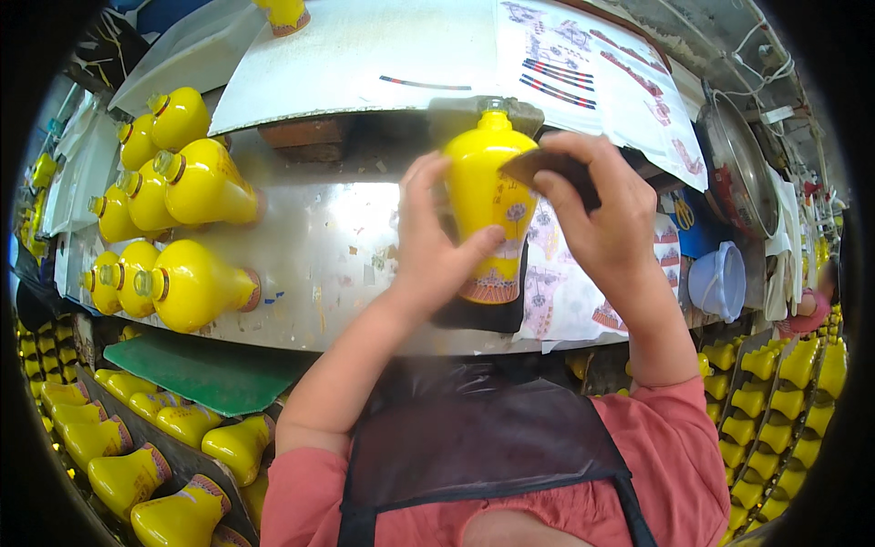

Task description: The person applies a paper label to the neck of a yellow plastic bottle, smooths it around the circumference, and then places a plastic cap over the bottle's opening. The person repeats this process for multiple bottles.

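Observation:
A glossy yellow bottle (472,178) lies before me on a dark cloth (478,317), its clear glass neck pointing away. Purple flowers, some writing and a patterned band near the base decorate it. Around its left side curls my left hand (437,239), thumb across the lower body. Pinched in my right hand (601,198) is a dark, thin, flat scraper (557,169), its tip at the bottle's upper right side. Printed decal sheets (547,273) are partly hidden beneath my right forearm.
Several yellow bottles (205,280) lie at the left of the metal table (328,260). Narrow decal strips (557,82) rest on the white board (369,48). At right are a light-blue bucket (718,280), scissors (683,213) and a metal basin (742,164). Racked bottles (759,403) stand below; another person's sleeve (810,311) shows.

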`<state>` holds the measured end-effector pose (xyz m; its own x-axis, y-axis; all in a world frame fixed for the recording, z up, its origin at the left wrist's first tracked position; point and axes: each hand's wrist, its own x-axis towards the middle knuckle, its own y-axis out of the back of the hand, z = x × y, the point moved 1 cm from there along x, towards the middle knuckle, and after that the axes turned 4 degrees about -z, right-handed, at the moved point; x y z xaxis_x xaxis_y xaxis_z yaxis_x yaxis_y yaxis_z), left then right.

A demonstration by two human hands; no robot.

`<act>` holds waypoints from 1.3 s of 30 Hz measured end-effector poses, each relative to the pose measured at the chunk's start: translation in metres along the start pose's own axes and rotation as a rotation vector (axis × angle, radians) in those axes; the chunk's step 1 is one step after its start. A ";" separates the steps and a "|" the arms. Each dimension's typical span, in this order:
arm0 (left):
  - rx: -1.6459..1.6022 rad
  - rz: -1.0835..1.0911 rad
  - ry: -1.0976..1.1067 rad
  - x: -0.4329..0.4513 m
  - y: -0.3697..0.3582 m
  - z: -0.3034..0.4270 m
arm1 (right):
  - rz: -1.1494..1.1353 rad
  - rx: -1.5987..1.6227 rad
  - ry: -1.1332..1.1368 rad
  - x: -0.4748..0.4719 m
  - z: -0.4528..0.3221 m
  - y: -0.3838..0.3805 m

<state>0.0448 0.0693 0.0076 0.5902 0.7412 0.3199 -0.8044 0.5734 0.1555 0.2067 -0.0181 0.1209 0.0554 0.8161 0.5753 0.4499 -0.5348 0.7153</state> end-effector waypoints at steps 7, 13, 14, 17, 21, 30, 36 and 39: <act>0.261 0.067 -0.075 0.045 -0.012 0.017 | -0.056 -0.067 0.099 0.034 0.031 -0.009; 0.027 0.092 0.049 0.052 -0.017 0.008 | -0.083 0.116 -0.110 0.049 0.044 0.003; -0.031 0.094 0.058 0.052 -0.016 0.002 | -0.050 0.145 -0.118 0.044 0.039 0.007; -0.384 0.074 0.137 0.048 -0.018 -0.010 | -0.132 0.299 -0.067 0.039 0.027 0.011; -0.386 0.087 0.128 0.048 -0.018 -0.005 | -0.136 0.051 0.020 0.046 0.035 -0.003; 0.050 0.033 0.143 0.066 -0.011 0.019 | 0.015 -0.199 0.147 0.042 0.043 -0.003; -0.478 0.077 0.316 0.070 -0.008 0.012 | -0.146 -0.132 0.595 0.001 -0.008 -0.002; -0.645 0.058 0.332 0.067 -0.005 0.018 | -0.195 -0.111 0.555 -0.017 -0.005 -0.010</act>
<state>0.0875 0.1097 0.0453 0.6196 0.7849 -0.0058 -0.6955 0.5455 -0.4676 0.1970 -0.0275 0.1065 -0.5065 0.6808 0.5291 0.3074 -0.4307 0.8485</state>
